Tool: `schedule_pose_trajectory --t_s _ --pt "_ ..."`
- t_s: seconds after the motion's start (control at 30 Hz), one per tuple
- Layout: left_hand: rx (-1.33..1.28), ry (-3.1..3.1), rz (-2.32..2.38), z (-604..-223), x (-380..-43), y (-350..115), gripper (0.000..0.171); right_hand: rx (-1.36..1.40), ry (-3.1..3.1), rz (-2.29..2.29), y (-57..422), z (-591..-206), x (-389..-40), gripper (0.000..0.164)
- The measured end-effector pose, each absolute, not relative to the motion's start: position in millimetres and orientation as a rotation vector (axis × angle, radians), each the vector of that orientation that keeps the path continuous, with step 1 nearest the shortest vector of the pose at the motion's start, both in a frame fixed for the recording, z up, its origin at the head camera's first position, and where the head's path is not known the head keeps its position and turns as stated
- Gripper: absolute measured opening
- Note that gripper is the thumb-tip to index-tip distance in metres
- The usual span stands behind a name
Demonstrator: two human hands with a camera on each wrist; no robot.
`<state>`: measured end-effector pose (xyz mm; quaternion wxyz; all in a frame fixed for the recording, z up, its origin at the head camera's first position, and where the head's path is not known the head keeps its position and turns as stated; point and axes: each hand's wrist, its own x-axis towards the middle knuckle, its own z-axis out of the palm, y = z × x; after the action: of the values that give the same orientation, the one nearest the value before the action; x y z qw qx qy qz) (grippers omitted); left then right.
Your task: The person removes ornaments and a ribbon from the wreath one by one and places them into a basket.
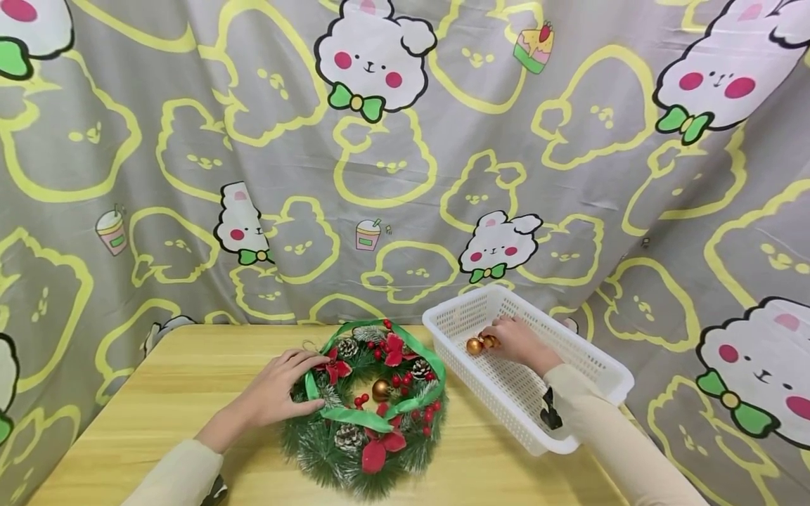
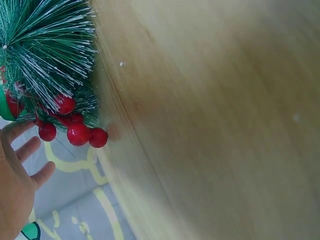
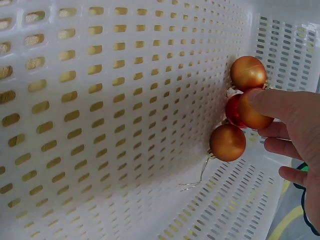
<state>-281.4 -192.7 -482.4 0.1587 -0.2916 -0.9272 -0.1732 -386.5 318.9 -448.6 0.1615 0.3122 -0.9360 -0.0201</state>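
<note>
A green pine wreath [image 1: 316,450] lies on the table, dressed with red flowers [image 1: 382,450], pine cones, red berries [image 2: 78,135] and one gold bauble [image 1: 381,390]. A loop of green ribbon [image 1: 357,417] lies over it. My left hand [image 1: 272,390] rests at the wreath's left side, fingers extended over its edge and thumb apart. Inside the white basket, my right hand [image 1: 515,342] pinches a gold bauble [image 3: 257,114] between thumb and fingers. Two more gold baubles [image 3: 248,73] and a partly hidden red bauble [image 3: 233,110] sit close around it.
The white perforated basket [image 1: 484,395] stands right of the wreath, its rim rising around my right hand. Light wood forms the tabletop [image 1: 209,365]. A grey curtain [image 1: 304,176] with cartoon animals hangs behind the table and along its sides.
</note>
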Motion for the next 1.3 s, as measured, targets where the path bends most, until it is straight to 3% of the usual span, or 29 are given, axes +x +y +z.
schedule_pose_trajectory --t_s 0.2,1.3 --pt "-0.83 -2.652 -0.486 -481.7 -283.4 -191.5 0.078 0.897 -2.653 -0.103 317.3 -449.3 -384.1 0.017" --pt "-0.833 -2.662 -0.49 -481.4 -281.2 -192.2 0.078 0.902 -2.666 -0.046 317.6 -448.0 -390.5 0.016"
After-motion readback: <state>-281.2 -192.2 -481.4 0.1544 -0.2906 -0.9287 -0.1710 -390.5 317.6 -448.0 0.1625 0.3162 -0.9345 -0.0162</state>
